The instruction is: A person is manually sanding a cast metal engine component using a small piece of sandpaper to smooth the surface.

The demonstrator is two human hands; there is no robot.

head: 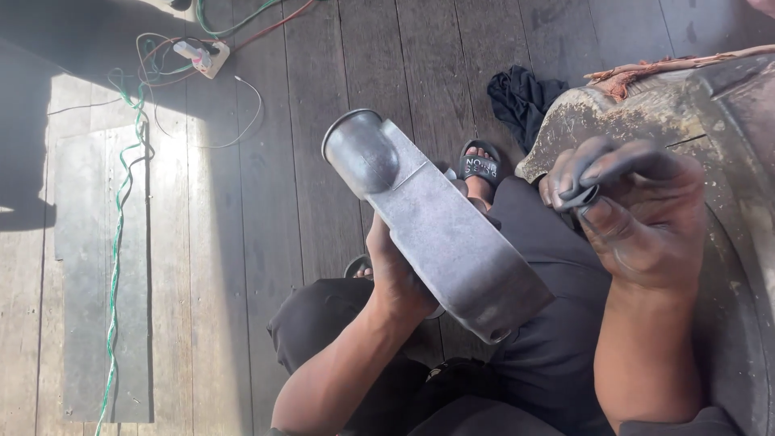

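My left hand (pixel 395 274) grips a long grey metal piece (pixel 440 230) from underneath, holding it slanted above my lap. The piece has a rounded cup-shaped end (pixel 361 153) pointing up and left, and a flat broad body running down to the right. My right hand (pixel 638 214), blackened with grime, is raised to the right of the piece and pinches a small dark scrap (pixel 583 196) between thumb and fingertips. The two hands are apart.
I sit on a wooden plank floor (pixel 323 97) in black trousers, one sandalled foot (pixel 478 165) showing. A worn metal drum (pixel 726 161) stands at right, a dark cloth (pixel 521 97) behind it. A flat metal sheet (pixel 101 274), green wire (pixel 117 242) and a power strip (pixel 206 56) lie left.
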